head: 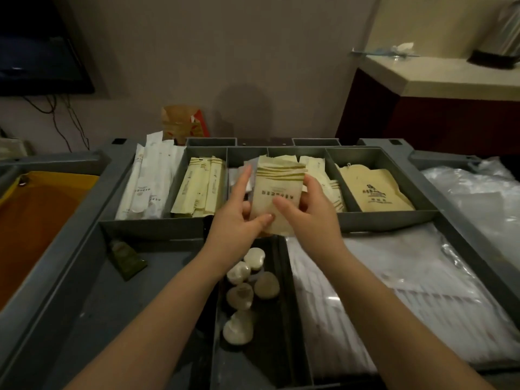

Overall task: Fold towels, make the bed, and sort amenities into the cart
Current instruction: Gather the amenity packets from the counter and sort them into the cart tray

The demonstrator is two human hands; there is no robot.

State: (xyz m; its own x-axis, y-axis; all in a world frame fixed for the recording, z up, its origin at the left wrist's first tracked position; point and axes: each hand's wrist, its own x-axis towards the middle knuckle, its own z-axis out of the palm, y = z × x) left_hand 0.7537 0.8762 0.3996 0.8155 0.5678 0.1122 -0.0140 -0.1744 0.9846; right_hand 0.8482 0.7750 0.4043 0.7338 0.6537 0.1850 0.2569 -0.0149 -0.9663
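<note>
Two hands, the left hand (pixel 239 218) and right hand (pixel 312 209), each pinch one cream packet (pixel 277 190) held upright above the cart (pixel 157 226) centre compartments.

A grey cart tray (pixel 152 225) holds white packets (pixel 146 178), yellow packets (pixel 201 187) and tan bags (pixel 375 192) in its back compartments. Nearer — a dark tube (pixel 128 258), round soaps (pixel 239 296), clear plastic bags (pixel 394 277).

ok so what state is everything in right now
packet: lifted, held upright between both hands
left hand: pinches the packet's lower left, forefinger straight
right hand: grips the packet's right edge, thumb on its front
soaps: lying loose, untouched
tube: lying flat, untouched
brown bags: lying flat, stacked
</note>
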